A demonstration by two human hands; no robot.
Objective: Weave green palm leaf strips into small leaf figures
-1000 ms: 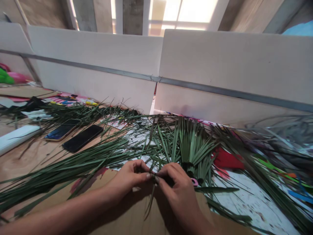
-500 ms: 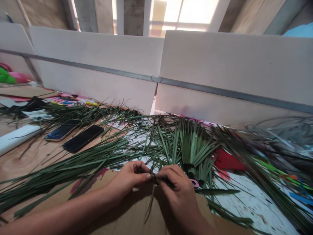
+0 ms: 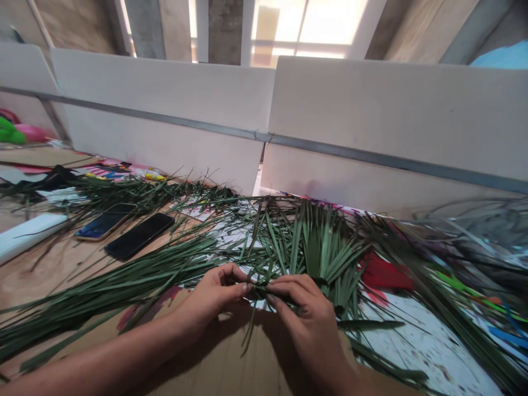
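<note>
Between my two hands is a small knot of green leaf strips (image 3: 259,287), with a loose tail hanging below it. My left hand (image 3: 220,291) pinches its left side between thumb and forefinger. On the other side, my right hand (image 3: 303,308) grips the strips with thumb and fingers. Brown cardboard (image 3: 231,357) lies beneath both hands. Just beyond them spreads a fan of cut green leaves (image 3: 319,242). A long bundle of narrow leaf strips (image 3: 136,280) lies left of my left hand.
Two phones lie on the left, a blue-lit one (image 3: 106,221) and a black one (image 3: 140,235), near a white bar (image 3: 31,236). Red material (image 3: 385,272) and long dark leaves (image 3: 462,308) lie to the right. White panels (image 3: 173,121) stand across the back.
My hands have moved slightly apart, and more of the leaf knot shows between the fingertips. The hanging tail has risen a little.
</note>
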